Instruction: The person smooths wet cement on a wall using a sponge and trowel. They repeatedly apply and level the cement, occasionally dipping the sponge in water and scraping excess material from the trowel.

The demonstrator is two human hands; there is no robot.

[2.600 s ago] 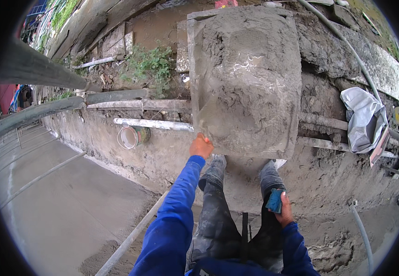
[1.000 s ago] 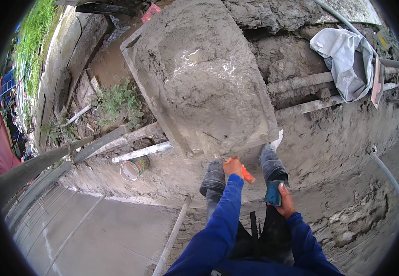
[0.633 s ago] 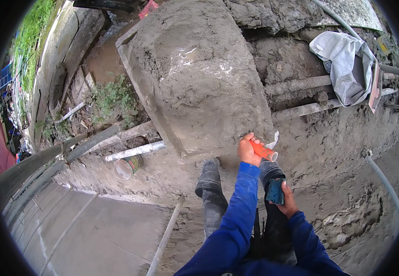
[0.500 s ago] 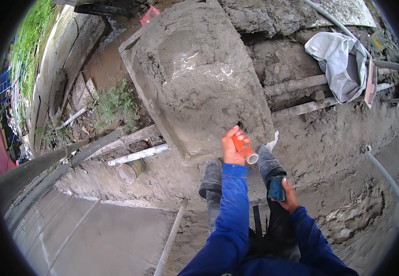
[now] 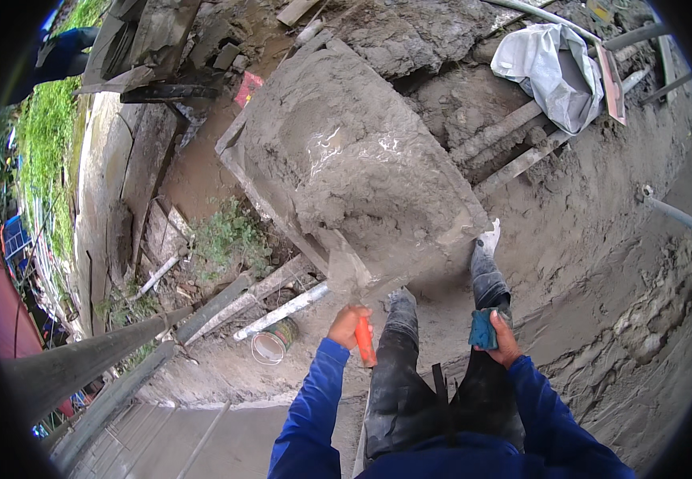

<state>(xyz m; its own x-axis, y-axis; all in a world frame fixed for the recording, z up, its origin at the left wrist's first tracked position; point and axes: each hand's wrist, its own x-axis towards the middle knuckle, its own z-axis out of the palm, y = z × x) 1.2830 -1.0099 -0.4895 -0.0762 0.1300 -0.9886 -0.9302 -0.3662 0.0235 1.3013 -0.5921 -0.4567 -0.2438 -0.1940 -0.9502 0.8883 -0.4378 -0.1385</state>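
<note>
my left hand [image 5: 349,327] is wrapped round the orange handle [image 5: 363,342] of a trowel, fingers closed on it, and its flat, mud-grey blade [image 5: 347,265] lies over the near left corner of the tray [image 5: 270,199]; whether it rests on the mortar [image 5: 362,152] or is sunk a little into it i cannot tell. the handle sticks out past the near edge, above the ground by my boots. i judge the trowel stiff and fairly light on its own, but heavy at the front once wet mix sits on it, so i'd keep my grip far forward, close to the blade. the handle looks smooth and would turn slick with slurry. the mortar itself seems soft, dense and sticky, wettest where it shines

my right hand [image 5: 506,339], well apart from the tray, grasps a blue-green block [image 5: 483,329] in front of my knee; it looks like sponge, so probably light and squashy, best held round its sides, as my thumb and fingers do
</note>
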